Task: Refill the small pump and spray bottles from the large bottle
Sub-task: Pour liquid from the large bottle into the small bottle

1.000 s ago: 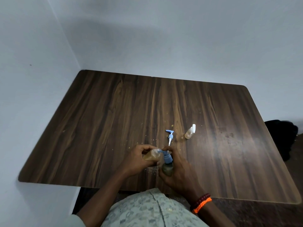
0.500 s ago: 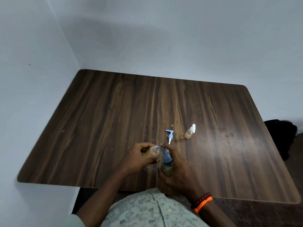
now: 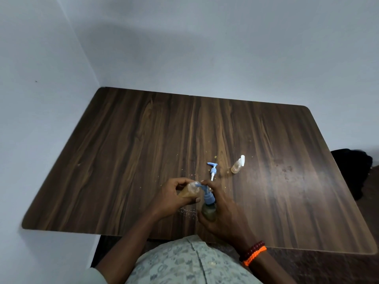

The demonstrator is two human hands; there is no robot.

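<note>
My right hand [image 3: 223,214] grips the large bottle [image 3: 209,211], dark greenish with a blue pump top [image 3: 208,196], near the table's front edge. A finger rests on the pump head, whose spout points left into the mouth of a small clear bottle [image 3: 189,190] holding amber liquid. My left hand [image 3: 174,196] holds that small bottle tilted on its side against the spout. A loose blue and white pump head [image 3: 212,171] lies on the table just beyond my hands. A small spray bottle [image 3: 238,165] with a white top stands tilted to the right of it.
The dark wooden table [image 3: 123,160] fits into a corner, with grey walls at the left and back. Small crumbs or drops dot the surface around my hands. A black object [image 3: 350,169] sits beyond the right edge.
Both hands with their bottles have stayed in place; the left hand's fingers shifted slightly on the small bottle. The view has barely moved.
</note>
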